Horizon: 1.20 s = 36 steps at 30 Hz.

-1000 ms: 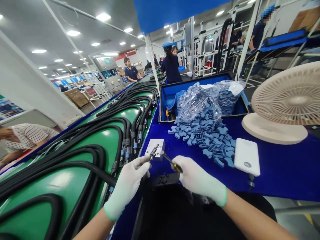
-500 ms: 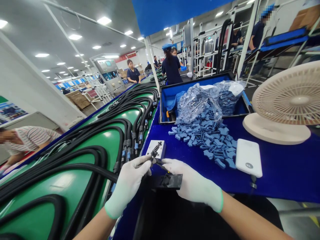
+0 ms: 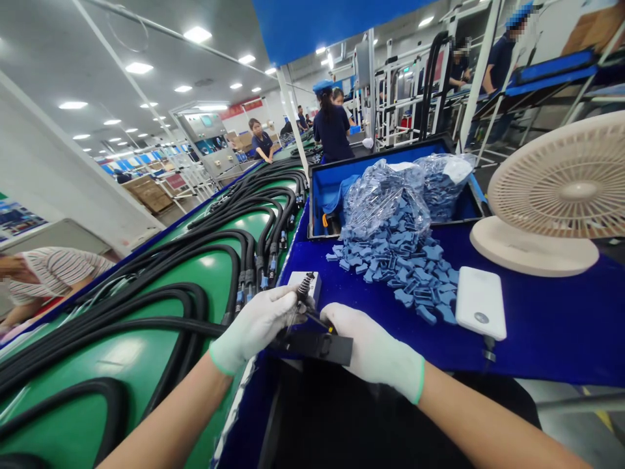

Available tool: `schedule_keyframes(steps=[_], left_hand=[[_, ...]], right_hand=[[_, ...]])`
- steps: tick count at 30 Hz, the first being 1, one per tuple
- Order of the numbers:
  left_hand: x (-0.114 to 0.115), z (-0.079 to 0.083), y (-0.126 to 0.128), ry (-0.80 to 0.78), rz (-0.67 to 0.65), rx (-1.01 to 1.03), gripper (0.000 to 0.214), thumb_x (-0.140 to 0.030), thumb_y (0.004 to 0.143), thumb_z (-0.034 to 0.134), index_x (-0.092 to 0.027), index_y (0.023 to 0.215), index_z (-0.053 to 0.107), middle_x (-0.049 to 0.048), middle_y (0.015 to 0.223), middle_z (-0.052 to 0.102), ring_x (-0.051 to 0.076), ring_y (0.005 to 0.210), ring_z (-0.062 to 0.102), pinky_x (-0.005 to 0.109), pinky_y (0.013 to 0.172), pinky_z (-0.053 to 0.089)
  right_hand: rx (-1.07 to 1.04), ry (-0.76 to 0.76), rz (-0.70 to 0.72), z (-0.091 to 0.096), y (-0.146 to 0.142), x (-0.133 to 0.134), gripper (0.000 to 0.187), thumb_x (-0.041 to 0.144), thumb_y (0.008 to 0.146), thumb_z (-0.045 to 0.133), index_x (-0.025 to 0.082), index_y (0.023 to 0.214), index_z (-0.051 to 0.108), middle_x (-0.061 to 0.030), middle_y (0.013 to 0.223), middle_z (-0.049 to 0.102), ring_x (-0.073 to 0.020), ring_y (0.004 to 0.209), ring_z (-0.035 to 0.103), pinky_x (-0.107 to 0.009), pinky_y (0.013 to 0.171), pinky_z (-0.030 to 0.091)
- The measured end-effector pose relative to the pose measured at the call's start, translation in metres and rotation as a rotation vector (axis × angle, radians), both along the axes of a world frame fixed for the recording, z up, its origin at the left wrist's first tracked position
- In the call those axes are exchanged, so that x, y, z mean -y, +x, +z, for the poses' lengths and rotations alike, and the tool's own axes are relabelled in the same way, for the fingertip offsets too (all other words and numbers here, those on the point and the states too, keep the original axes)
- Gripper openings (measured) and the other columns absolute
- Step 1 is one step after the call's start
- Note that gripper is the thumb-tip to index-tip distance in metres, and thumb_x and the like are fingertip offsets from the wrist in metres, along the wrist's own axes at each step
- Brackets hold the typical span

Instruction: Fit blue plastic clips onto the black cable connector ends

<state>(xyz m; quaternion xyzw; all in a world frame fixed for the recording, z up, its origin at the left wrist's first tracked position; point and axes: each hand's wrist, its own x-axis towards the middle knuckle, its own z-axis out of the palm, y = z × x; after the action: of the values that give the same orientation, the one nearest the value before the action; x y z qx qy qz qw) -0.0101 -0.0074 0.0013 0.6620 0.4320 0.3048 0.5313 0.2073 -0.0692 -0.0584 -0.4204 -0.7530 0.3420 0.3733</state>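
Both my hands wear white gloves and meet at the near edge of a blue-covered table (image 3: 561, 326). My left hand (image 3: 256, 326) is closed around the ribbed black end of a cable connector (image 3: 305, 285), which rests on a small white block (image 3: 308, 281). My right hand (image 3: 375, 352) is closed on a thin dark tool (image 3: 319, 322) whose tip points at the connector. A black bracket (image 3: 317, 345) sits just below both hands.
A pile of small blue plastic parts (image 3: 405, 267) spills from clear bags (image 3: 385, 195) in a blue bin (image 3: 325, 189). A white power bank (image 3: 481, 303) and a beige fan (image 3: 561, 195) stand to the right. Black cables (image 3: 195, 260) lie on the green conveyor at left. Other workers stand beyond.
My left hand has slid forward along the cable and now grips the connector on the white block. My right hand drew left and nearer, keeping the tool at the connector.
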Motion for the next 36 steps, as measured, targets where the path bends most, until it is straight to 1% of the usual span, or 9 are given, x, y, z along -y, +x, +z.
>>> schedule_keyframes(steps=[4, 8, 14, 20, 23, 26, 29, 31, 36], left_hand=[[-0.010, 0.007, 0.007, 0.016, -0.025, -0.129, 0.046, -0.048, 0.090, 0.069, -0.021, 0.126, 0.073, 0.0078, 0.115, 0.076, 0.027, 0.100, 0.069, 0.037, 0.090, 0.054], [-0.008, 0.013, 0.016, 0.206, 0.066, -0.368, 0.035, -0.042, 0.091, 0.069, -0.030, 0.123, 0.076, -0.0018, 0.121, 0.075, 0.028, 0.115, 0.067, 0.034, 0.102, 0.048], [-0.007, 0.010, 0.030, 0.303, 0.162, -0.448, 0.032, -0.042, 0.090, 0.070, -0.030, 0.119, 0.077, -0.0037, 0.117, 0.077, 0.026, 0.112, 0.069, 0.031, 0.098, 0.050], [-0.019, 0.016, 0.031, 0.290, 0.185, -0.435, 0.032, -0.046, 0.091, 0.068, -0.023, 0.110, 0.079, 0.0027, 0.108, 0.078, 0.025, 0.098, 0.071, 0.031, 0.085, 0.052], [-0.023, 0.015, 0.028, 0.187, 0.201, -0.265, 0.040, -0.051, 0.093, 0.064, -0.016, 0.109, 0.076, 0.0070, 0.094, 0.076, 0.021, 0.080, 0.067, 0.030, 0.072, 0.050], [-0.022, 0.014, 0.027, 0.078, 0.174, -0.123, 0.043, -0.048, 0.091, 0.067, -0.015, 0.119, 0.071, 0.0085, 0.101, 0.075, 0.020, 0.082, 0.066, 0.029, 0.073, 0.052], [-0.013, 0.015, 0.026, 0.123, 0.166, -0.186, 0.040, -0.041, 0.090, 0.070, -0.020, 0.123, 0.071, 0.0078, 0.117, 0.075, 0.024, 0.099, 0.069, 0.033, 0.088, 0.053], [-0.006, 0.015, 0.025, 0.205, 0.084, -0.276, 0.034, -0.037, 0.090, 0.071, -0.025, 0.121, 0.074, 0.0052, 0.121, 0.074, 0.026, 0.110, 0.067, 0.035, 0.100, 0.049], [0.011, 0.010, 0.018, 0.414, -0.161, -0.383, 0.026, -0.031, 0.092, 0.068, -0.033, 0.116, 0.077, 0.0029, 0.117, 0.070, 0.026, 0.113, 0.063, 0.036, 0.101, 0.047]], right_hand=[[0.044, -0.094, -0.068, 0.009, 0.004, 0.000, 0.037, 0.014, 0.082, 0.060, 0.016, 0.119, 0.056, -0.0082, 0.098, 0.067, -0.0200, 0.080, 0.060, -0.030, 0.074, 0.044], [0.101, -0.162, -0.090, 0.002, 0.005, -0.008, 0.005, 0.015, 0.083, 0.059, 0.017, 0.087, 0.057, -0.0046, 0.084, 0.066, -0.0172, 0.072, 0.059, -0.027, 0.066, 0.038], [0.153, -0.099, -0.248, -0.028, -0.008, -0.022, 0.009, 0.010, 0.079, 0.056, 0.018, 0.082, 0.052, -0.0006, 0.080, 0.062, -0.0148, 0.069, 0.056, -0.025, 0.063, 0.033], [0.285, -0.007, -0.149, -0.010, 0.009, -0.011, 0.021, 0.005, 0.083, 0.050, 0.017, 0.095, 0.063, -0.0065, 0.092, 0.068, -0.0202, 0.083, 0.062, -0.031, 0.082, 0.044], [0.381, 0.091, -0.304, -0.002, 0.025, -0.008, 0.037, 0.006, 0.082, 0.057, 0.012, 0.118, 0.064, -0.0139, 0.111, 0.066, -0.0287, 0.106, 0.059, -0.044, 0.101, 0.041], [0.104, 0.091, -0.283, 0.001, 0.031, -0.007, 0.067, 0.017, 0.077, 0.076, 0.018, 0.139, 0.053, -0.0120, 0.134, 0.058, -0.0288, 0.122, 0.053, -0.043, 0.109, 0.040], [-0.258, -0.123, -0.092, 0.002, 0.027, -0.007, 0.053, 0.017, 0.079, 0.072, 0.023, 0.128, 0.057, -0.0037, 0.116, 0.066, -0.0187, 0.096, 0.063, -0.032, 0.087, 0.051], [-0.399, -0.223, -0.060, 0.002, 0.021, -0.007, 0.042, 0.014, 0.080, 0.068, 0.021, 0.120, 0.058, -0.0015, 0.103, 0.066, -0.0154, 0.081, 0.062, -0.028, 0.075, 0.050], [-0.541, -0.204, -0.069, 0.005, 0.011, -0.009, 0.048, 0.011, 0.075, 0.073, 0.020, 0.118, 0.055, 0.0000, 0.100, 0.063, -0.0157, 0.086, 0.059, -0.029, 0.078, 0.049]])
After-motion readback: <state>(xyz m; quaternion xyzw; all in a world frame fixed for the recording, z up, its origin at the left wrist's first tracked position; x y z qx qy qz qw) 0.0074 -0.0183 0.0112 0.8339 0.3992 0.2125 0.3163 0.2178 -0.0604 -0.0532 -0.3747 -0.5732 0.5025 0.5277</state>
